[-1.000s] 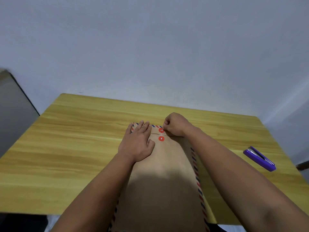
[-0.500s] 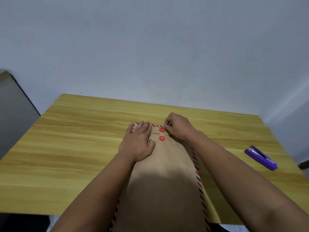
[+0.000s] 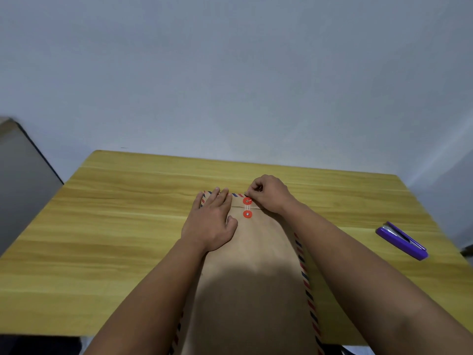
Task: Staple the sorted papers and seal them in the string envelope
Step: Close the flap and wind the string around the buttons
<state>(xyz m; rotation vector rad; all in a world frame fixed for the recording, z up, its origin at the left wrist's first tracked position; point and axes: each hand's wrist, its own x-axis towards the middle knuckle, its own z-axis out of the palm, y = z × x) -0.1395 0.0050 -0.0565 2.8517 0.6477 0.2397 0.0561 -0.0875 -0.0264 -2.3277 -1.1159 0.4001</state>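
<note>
A brown string envelope (image 3: 258, 272) with a red-and-blue striped border lies lengthwise on the wooden table (image 3: 122, 226), its flap folded down at the far end. Two red button discs (image 3: 247, 207) sit one above the other on the flap seam, with thin white string running between them. My left hand (image 3: 210, 221) lies flat on the envelope, left of the discs. My right hand (image 3: 268, 194) pinches the string end just beside the upper disc. A purple stapler (image 3: 401, 240) lies at the right. The papers are not visible.
A pale wall stands behind the table's far edge. A grey panel (image 3: 20, 180) rises at the left beyond the table. The envelope's near end overhangs the table's front edge.
My right hand has shifted slightly up and right around the upper disc with the string. The left hand has stayed pressed on the envelope.
</note>
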